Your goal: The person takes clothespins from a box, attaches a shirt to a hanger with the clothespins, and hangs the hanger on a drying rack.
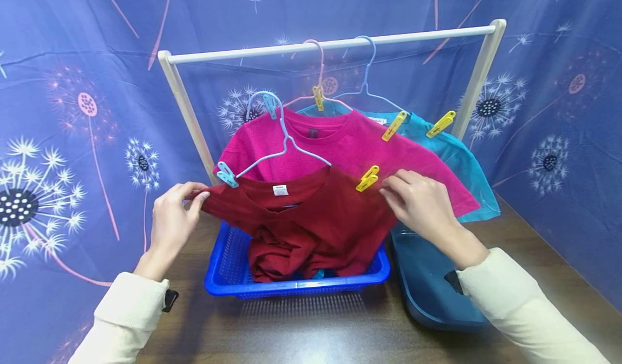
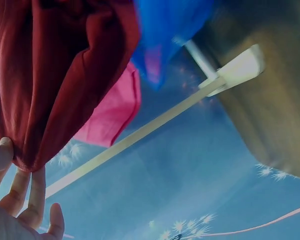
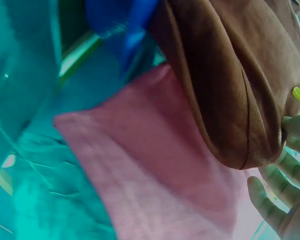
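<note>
A dark red T-shirt (image 1: 335, 213) is spread between my hands, its lower part bunched in a blue basket (image 1: 296, 287). My left hand (image 1: 176, 218) pinches its left sleeve between thumb and fingers, also seen in the left wrist view on the red cloth (image 2: 55, 85). My right hand (image 1: 421, 204) pinches the opposite sleeve, which looks brown in the right wrist view. A light blue hanger (image 1: 285, 140) sits in the neckline, its hook below the rack bar. A light blue clothespin (image 1: 227, 174) grips one shoulder and a yellow clothespin (image 1: 367, 179) the other.
Behind, a rack with a white bar (image 1: 218, 55) holds a pink T-shirt (image 1: 408, 153) and a teal T-shirt (image 1: 468, 172) on hangers, with clothespins on them. A dark teal tray (image 1: 413, 299) stands right of the basket on the wooden table (image 1: 272, 331).
</note>
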Demonstrator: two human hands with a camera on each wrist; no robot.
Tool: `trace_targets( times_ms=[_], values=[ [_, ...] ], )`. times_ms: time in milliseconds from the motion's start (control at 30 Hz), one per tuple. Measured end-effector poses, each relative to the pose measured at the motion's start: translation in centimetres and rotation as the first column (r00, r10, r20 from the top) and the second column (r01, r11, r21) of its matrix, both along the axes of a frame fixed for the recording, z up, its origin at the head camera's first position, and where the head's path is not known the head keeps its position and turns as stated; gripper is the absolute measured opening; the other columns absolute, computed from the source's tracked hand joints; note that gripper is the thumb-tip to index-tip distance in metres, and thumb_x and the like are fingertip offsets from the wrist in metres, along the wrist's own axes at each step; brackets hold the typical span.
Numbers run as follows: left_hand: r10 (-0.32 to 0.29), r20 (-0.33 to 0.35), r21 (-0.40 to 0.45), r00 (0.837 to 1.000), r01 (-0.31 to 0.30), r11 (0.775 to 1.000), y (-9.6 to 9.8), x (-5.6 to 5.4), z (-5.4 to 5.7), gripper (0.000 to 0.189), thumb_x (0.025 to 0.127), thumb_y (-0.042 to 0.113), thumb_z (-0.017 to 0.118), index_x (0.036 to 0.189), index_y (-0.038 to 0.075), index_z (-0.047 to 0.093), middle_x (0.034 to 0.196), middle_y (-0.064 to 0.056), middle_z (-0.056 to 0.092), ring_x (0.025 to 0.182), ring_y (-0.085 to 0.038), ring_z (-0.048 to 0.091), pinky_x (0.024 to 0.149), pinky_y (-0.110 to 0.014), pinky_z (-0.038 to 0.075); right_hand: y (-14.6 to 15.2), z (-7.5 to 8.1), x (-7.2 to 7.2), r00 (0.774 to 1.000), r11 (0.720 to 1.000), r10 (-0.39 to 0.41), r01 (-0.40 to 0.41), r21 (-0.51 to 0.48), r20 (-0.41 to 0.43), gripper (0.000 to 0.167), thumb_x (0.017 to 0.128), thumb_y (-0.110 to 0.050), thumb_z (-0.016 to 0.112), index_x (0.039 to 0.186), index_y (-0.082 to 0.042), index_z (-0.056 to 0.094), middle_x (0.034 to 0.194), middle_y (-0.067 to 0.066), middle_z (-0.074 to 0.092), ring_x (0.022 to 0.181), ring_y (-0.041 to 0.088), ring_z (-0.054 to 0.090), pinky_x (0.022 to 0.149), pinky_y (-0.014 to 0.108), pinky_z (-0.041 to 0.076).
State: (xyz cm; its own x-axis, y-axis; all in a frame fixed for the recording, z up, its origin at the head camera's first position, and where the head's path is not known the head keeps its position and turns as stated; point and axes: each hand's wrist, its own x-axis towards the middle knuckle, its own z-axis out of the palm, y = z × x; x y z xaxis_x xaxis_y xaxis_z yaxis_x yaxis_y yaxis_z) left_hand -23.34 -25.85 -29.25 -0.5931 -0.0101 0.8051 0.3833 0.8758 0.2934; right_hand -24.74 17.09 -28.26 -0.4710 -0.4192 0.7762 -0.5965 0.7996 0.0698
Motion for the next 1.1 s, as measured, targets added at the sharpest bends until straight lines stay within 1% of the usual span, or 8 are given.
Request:
trace_targets(
  times_ms=[233,333,633,800,867,900,1000,1100],
  values=[
    [0.019,0.042,0.061,0.999,-0.022,0.998,-0.3,-1.0,3.1,0.010,0.083,0.011,0.065,0.091,0.005,0.069,0.084,-0.017,0.068,0.077,-0.032,0.065,0.074,-0.042,0.037,-0.8,2.2,0.0,0.999,0.999,0.013,-0.014,-0.032,-0.036,0.021,0.072,-0.020,0.075,0.087,-0.008,0.067,0.075,0.007,0.065,0.062,0.022,0.060,0.052,0.038,0.049],
    [0.024,0.047,0.078,0.999,-0.028,0.997,-0.4,-1.5,4.2,0.011,0.083,0.011,0.065,0.091,0.005,0.069,0.085,-0.017,0.069,0.077,-0.032,0.065,0.073,-0.040,0.036,-1.0,3.1,-0.2,0.999,0.999,0.014,-0.016,-0.042,-0.051,0.020,0.073,-0.021,0.073,0.087,-0.008,0.067,0.076,0.007,0.065,0.061,0.022,0.059,0.051,0.039,0.048],
    [0.095,0.073,0.115,0.993,-0.103,0.988,-0.7,-3.1,6.8,0.013,0.085,0.016,0.063,0.091,0.008,0.071,0.088,-0.011,0.071,0.081,-0.027,0.068,0.060,-0.016,0.033,-2.3,5.4,-0.7,0.998,0.997,-0.008,0.004,-0.071,-0.065,0.015,0.077,-0.021,0.070,0.086,-0.009,0.067,0.074,0.007,0.064,0.058,0.022,0.057,0.046,0.037,0.045],
    [0.122,0.083,0.146,0.989,-0.133,0.980,-1.0,-3.7,8.1,0.015,0.085,0.016,0.061,0.093,0.008,0.071,0.090,-0.015,0.070,0.083,-0.032,0.067,0.063,-0.024,0.034,-3.1,6.5,-1.2,0.997,0.995,-0.009,0.002,-0.099,-0.074,0.011,0.079,-0.020,0.067,0.083,-0.010,0.068,0.067,0.005,0.059,0.053,0.021,0.052,0.043,0.036,0.040],
    [0.146,0.092,0.152,0.985,-0.158,0.976,-1.0,-4.0,8.7,0.016,0.085,0.018,0.061,0.094,0.009,0.072,0.091,-0.014,0.070,0.079,-0.027,0.066,0.064,-0.027,0.033,-3.4,6.9,-1.4,0.997,0.994,-0.013,0.005,-0.108,-0.072,0.009,0.080,-0.019,0.066,0.081,-0.011,0.068,0.064,0.005,0.056,0.052,0.020,0.050,0.043,0.036,0.038],
    [0.157,0.096,0.156,0.983,-0.171,0.973,-1.0,-4.1,8.9,0.017,0.085,0.019,0.061,0.094,0.010,0.072,0.090,-0.014,0.070,0.074,-0.021,0.064,0.064,-0.027,0.032,-3.5,7.1,-1.6,0.998,0.994,-0.013,0.006,-0.113,-0.066,0.009,0.080,-0.019,0.065,0.081,-0.011,0.069,0.063,0.005,0.055,0.052,0.020,0.049,0.043,0.036,0.038],
    [0.195,0.112,0.158,0.974,-0.211,0.965,-1.0,-4.6,9.6,0.019,0.085,0.023,0.060,0.094,0.013,0.072,0.090,-0.012,0.071,0.062,-0.001,0.050,0.062,-0.027,0.031,-3.8,7.8,-1.9,0.999,0.992,-0.020,0.015,-0.124,-0.043,0.009,0.080,-0.018,0.065,0.080,-0.011,0.070,0.062,0.005,0.054,0.053,0.020,0.049,0.045,0.036,0.038],
    [0.217,0.124,0.154,0.968,-0.235,0.960,-0.9,-5.1,10.1,0.020,0.086,0.026,0.059,0.096,0.014,0.072,0.089,-0.011,0.071,0.063,0.002,0.046,0.059,-0.027,0.031,-4.1,8.3,-2.1,0.999,0.992,-0.030,0.027,-0.125,-0.016,0.010,0.081,-0.018,0.064,0.080,-0.010,0.070,0.061,0.005,0.054,0.053,0.020,0.048,0.046,0.035,0.037]
  ],
)
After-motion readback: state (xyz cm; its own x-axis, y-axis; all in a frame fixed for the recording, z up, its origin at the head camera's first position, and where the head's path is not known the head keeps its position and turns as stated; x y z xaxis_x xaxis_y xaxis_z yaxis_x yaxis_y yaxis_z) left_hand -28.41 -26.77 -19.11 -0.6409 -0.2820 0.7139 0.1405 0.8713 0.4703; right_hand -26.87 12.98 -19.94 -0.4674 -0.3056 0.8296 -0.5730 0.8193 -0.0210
